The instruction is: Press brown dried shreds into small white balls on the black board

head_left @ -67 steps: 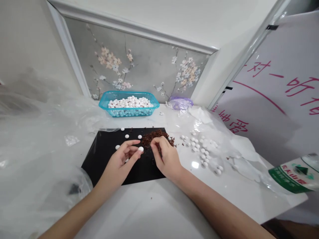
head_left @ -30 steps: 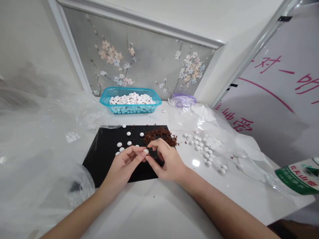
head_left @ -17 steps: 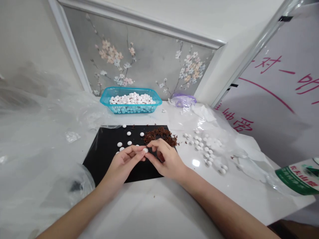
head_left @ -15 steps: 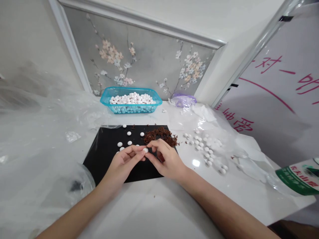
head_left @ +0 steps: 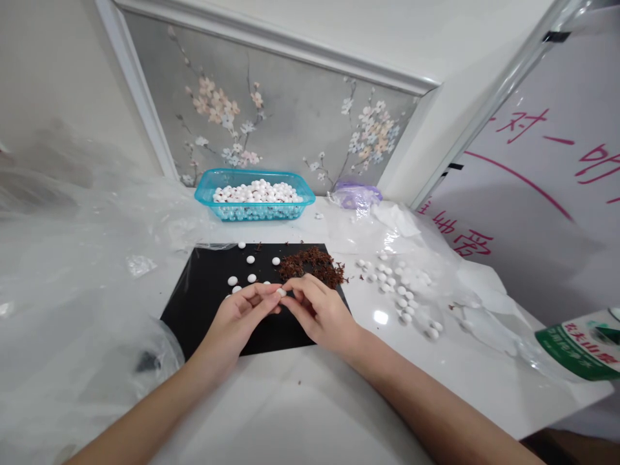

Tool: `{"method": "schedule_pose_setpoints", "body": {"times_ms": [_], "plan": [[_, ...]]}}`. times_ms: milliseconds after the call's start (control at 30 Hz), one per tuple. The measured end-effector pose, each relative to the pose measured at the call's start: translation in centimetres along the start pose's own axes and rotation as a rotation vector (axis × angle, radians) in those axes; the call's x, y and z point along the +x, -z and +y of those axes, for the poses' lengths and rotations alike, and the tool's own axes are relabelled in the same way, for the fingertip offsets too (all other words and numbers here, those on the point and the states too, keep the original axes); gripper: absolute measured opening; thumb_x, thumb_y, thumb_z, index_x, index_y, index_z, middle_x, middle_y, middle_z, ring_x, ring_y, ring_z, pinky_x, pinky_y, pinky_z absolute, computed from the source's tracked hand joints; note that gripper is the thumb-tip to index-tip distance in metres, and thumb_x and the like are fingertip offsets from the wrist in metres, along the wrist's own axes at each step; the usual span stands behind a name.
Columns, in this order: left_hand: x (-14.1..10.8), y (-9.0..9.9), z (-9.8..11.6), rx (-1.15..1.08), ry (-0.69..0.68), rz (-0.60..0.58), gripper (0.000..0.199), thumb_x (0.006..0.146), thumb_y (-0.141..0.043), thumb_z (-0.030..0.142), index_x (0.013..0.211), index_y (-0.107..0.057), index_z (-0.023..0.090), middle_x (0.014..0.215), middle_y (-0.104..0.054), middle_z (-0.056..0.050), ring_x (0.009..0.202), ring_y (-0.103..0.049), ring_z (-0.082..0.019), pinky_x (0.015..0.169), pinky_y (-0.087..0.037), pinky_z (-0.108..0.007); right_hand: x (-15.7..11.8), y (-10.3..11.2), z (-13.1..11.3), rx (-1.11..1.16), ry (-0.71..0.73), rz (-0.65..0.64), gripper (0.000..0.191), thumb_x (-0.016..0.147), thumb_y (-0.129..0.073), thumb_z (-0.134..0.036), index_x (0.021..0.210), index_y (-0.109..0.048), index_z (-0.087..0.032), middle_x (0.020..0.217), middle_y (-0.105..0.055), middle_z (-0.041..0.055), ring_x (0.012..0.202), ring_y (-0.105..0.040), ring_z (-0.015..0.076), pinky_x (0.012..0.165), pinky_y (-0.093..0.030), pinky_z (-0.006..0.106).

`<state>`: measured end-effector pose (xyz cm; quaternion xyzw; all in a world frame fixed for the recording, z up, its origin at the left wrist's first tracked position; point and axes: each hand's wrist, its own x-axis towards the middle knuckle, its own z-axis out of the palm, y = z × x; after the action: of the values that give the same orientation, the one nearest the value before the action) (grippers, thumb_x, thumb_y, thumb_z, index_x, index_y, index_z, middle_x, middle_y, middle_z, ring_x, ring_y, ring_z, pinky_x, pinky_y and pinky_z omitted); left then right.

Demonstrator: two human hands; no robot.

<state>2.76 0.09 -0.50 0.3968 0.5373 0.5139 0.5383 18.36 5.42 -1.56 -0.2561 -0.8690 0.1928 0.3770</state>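
Note:
Over a black mat (head_left: 203,323), my left hand (head_left: 242,313) pinches a small white ball (head_left: 281,292) between thumb and fingers. My right hand (head_left: 322,310) is closed too, its thumb and fingertips meeting at the ball's right side. Whatever sits between those right fingertips is too small to make out. Just beyond my right hand lies a heap of small reddish-brown pieces (head_left: 312,259), spread over the mat's far right part. Several loose white balls (head_left: 250,259) rest on the mat to the left, some partly hidden behind my left hand.
A blue clear basket (head_left: 206,198) full of white balls with brown bits stands against the wall. More white balls (head_left: 387,278) lie to the right, near clear plastic. Plastic sheeting (head_left: 97,290) covers the left. A green-labelled bottle (head_left: 581,342) lies at the right edge.
My right fingertips have moved slightly left and closed in on the white ball, covering more of it. The ball has turned or shifted slightly. Nothing else has visibly moved.

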Motion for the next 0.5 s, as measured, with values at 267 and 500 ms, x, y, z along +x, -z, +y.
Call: {"method": "schedule_pose_setpoints", "body": {"times_ms": [267,500], "plan": [[0.1,0.8,1.4,0.283,-0.155,0.083,0.025,0.076,-0.060,0.044,0.086,-0.064,0.021,0.075,-0.062,0.001,0.078,-0.056,-0.014,0.075,-0.041,-0.026,1.3,2.6,1.4,0.070,-0.133,0.100,0.012,0.085,-0.052,-0.027,0.091,-0.054,-0.017,0.072,-0.049,-0.0011,0.049,-0.040,0.0047,0.047,-0.035,0.018],[0.3,2.2,1.9,1.072,-0.595,0.122,0.020,0.081,-0.051,0.038,0.079,-0.062,0.021,0.059,-0.048,0.002,0.065,-0.045,-0.015,0.062,-0.034,-0.029,1.8,4.6,2.7,-0.047,-0.121,-0.166,0.007,0.077,-0.051,-0.012,0.075,-0.057,-0.015,0.072,-0.050,-0.0006,0.050,-0.038,0.0043,0.050,-0.034,0.019]]}}
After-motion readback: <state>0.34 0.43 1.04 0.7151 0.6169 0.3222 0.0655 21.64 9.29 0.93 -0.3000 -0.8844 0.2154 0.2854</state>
